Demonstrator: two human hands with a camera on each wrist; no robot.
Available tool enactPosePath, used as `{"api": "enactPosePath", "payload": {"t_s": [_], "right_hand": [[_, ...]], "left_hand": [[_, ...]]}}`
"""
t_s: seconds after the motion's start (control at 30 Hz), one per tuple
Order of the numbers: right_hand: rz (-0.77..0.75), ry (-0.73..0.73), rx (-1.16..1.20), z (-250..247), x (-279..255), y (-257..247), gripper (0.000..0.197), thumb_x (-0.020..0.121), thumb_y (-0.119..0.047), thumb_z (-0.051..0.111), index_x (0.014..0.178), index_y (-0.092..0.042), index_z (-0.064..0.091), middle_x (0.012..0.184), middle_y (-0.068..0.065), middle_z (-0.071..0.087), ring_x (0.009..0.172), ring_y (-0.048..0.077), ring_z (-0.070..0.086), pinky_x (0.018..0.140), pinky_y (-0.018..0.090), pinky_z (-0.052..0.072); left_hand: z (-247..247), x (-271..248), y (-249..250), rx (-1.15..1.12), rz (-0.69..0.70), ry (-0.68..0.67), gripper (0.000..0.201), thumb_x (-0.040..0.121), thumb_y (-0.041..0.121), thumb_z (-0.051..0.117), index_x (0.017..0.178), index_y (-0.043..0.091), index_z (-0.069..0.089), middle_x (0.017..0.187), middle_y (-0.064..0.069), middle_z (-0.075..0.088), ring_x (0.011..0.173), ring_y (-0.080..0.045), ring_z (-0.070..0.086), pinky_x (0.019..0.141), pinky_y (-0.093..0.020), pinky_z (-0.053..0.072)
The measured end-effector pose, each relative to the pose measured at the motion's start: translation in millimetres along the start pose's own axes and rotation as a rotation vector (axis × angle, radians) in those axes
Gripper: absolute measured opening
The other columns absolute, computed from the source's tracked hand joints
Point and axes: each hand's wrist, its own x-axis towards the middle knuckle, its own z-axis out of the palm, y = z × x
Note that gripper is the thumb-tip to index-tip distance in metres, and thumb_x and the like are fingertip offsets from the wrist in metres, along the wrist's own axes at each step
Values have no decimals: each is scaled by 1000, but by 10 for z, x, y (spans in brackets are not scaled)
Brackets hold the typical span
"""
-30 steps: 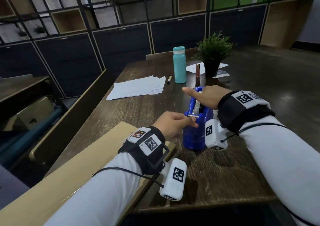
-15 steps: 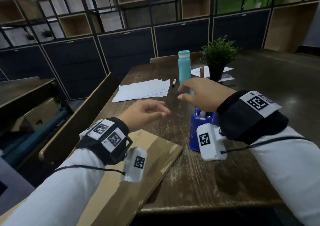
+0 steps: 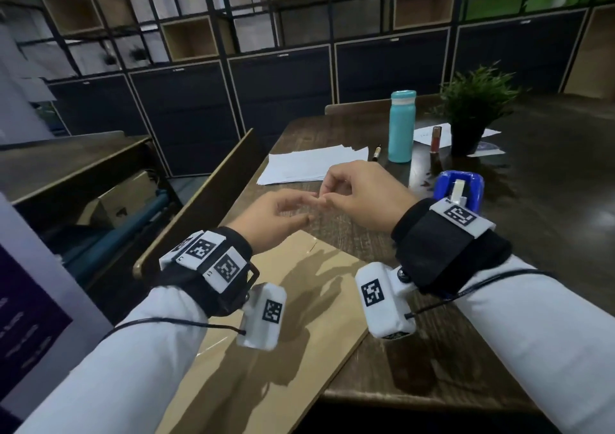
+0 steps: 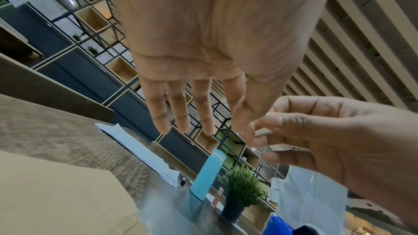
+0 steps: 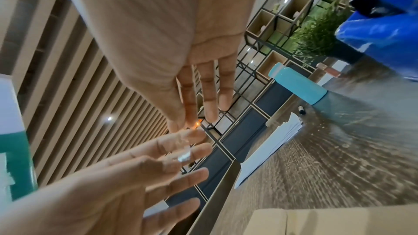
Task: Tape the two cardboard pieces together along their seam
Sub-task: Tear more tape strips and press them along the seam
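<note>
A person's left hand (image 3: pixel 273 215) and right hand (image 3: pixel 362 197) meet in the air above a dark wooden table (image 3: pixel 519 300), fingertips touching over the far end of the cardboard (image 3: pixel 299 317). A short strip of clear tape (image 5: pixel 184 155) shows between them: in the right wrist view it glints against the left hand's fingertips, and in the left wrist view the right hand's thumb and forefinger are pressed together on its edge, the film (image 4: pixel 312 183) trailing down below them. The left hand's fingers are nearly straight and slightly spread, the thumb drawn toward the forefinger; whether it pinches the tape or only touches it cannot be told. The cardboard lies flat on the near left part of the table, under both wrists, its near end running past the table's edge. A faint line crosses it in the right wrist view, but the seam cannot be made out clearly. A blue dispenser (image 3: pixel 461 188) stands on the table just beyond the right wrist, apart from both hands. Farther back are a stack of white papers (image 3: pixel 309 167), a pen (image 3: pixel 377 152), a teal bottle (image 3: pixel 401 126), a small reddish tube (image 3: pixel 436 139) and a potted plant (image 3: pixel 476 100). Both arms wear white sleeves, with black wrist straps carrying white marker blocks.
</note>
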Motion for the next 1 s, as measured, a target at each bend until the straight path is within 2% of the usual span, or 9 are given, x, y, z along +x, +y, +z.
{"api": "enactPosePath", "payload": {"t_s": [0.1, 0.2, 0.33, 0.43, 0.6, 0.7, 0.73, 0.87, 1.0], "right_hand": [[-35, 43, -60, 141, 43, -59, 9, 90, -20, 60, 81, -22, 61, 87, -5, 62, 79, 13, 58, 70, 29, 48], [25, 78, 34, 202, 106, -73, 9, 93, -21, 58, 87, -15, 62, 86, -4, 61, 77, 12, 55, 69, 26, 42], [223, -96, 107, 319, 214, 42, 14, 95, -12, 51, 86, -8, 62, 75, -5, 62, 63, 5, 57, 59, 21, 47], [394, -245, 248, 455, 273, 131, 28, 98, -2, 43, 72, -11, 52, 70, 8, 60, 53, 13, 56, 46, 18, 51], [647, -339, 483, 667, 335, 204, 35, 100, 0, 33, 68, -9, 42, 64, 12, 45, 38, 15, 48, 37, 20, 46], [664, -379, 420, 777, 394, 264, 22, 98, -4, 45, 76, -5, 47, 69, 13, 52, 54, 22, 55, 54, 31, 54], [658, -389, 398, 798, 407, 276, 20, 97, -4, 47, 78, -4, 48, 69, 13, 53, 54, 21, 55, 54, 31, 53], [678, -433, 320, 847, 446, 296, 17, 96, -7, 51, 80, -4, 50, 68, 11, 54, 39, 12, 51, 33, 17, 41], [691, -466, 292, 895, 510, 337, 21, 97, -7, 50, 76, -4, 49, 69, 11, 54, 54, 15, 47, 44, 20, 45]], "left_hand": [[-83, 29, -103, 82, -87, -29, 27, 93, 15, 56, 103, 39, 62, 122, 4, 63, 116, -11, 57, 102, -39, 45], [-146, 71, -235, 197, -232, -79, 29, 95, 15, 52, 119, 30, 58, 127, 3, 60, 112, -12, 58, 97, -32, 47], [-149, 114, -356, 428, -327, -222, 32, 96, 17, 50, 125, 26, 62, 133, 4, 57, 119, -16, 53, 106, -33, 39], [-79, 149, -401, 553, -340, -290, 31, 96, 18, 51, 123, 26, 64, 133, 4, 57, 119, -16, 53, 101, -29, 38], [28, 212, -485, 662, -360, -361, 30, 95, 20, 51, 120, 24, 67, 128, -1, 61, 113, -21, 57, 95, -31, 44], [48, 208, -530, 700, -346, -386, 32, 96, 21, 48, 120, 31, 65, 129, 2, 60, 114, -21, 57, 98, -33, 46], [46, 208, -552, 701, -339, -388, 33, 95, 20, 48, 120, 33, 65, 130, 3, 59, 114, -20, 57, 98, -34, 47], [31, 229, -595, 707, -302, -406, 35, 91, 16, 51, 116, 34, 67, 128, 6, 59, 112, -19, 57, 95, -33, 48], [25, 250, -592, 742, -271, -430, 35, 93, 15, 49, 118, 33, 66, 128, 6, 58, 113, -19, 56, 89, -28, 45]]}}
